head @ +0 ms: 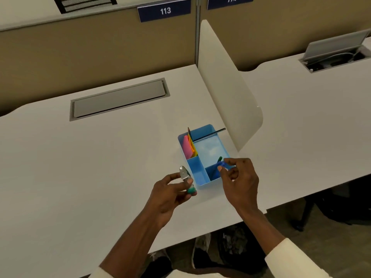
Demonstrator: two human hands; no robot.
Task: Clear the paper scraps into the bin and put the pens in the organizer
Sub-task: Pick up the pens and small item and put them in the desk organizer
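Between the two hands stood one blue organizer (200, 173), resting on the white bench (100, 157) with four compartments showing. The left hand (170, 195) hovered just left of the organizer's near corner, its fingers (188, 182) pinched on one small object with a silvery upper part and a teal lower end (187, 180); what it was could not be told for certain. The right hand (240, 181) hung at the organizer's near right side, thumb and forefinger pressed on one blue pen (220, 165), whose lower end dipped into the near right compartment. One dark green tip (220, 158) showed just beyond those fingertips, too blurred to name.

Farther from the fingers, the far left compartment held a sheaf of coloured paper slips (189, 146), pink, orange and yellow, standing on edge. One thin dark pencil (208, 134) lay slanted across the organizer's far end, its tip reaching past the right rim; a second short dark point (189, 131) stood up by the slips. The large far right compartment showed only its pale blue floor, and the small near left one looked bare.

Beyond the organizer one closed grey cable hatch (120, 99) sat flush in the bench. To the right of the right hand rose one white divider panel (224, 87). Two blue number plates were visible on the far partition, 113 (164, 10) and 114 (230, 1).
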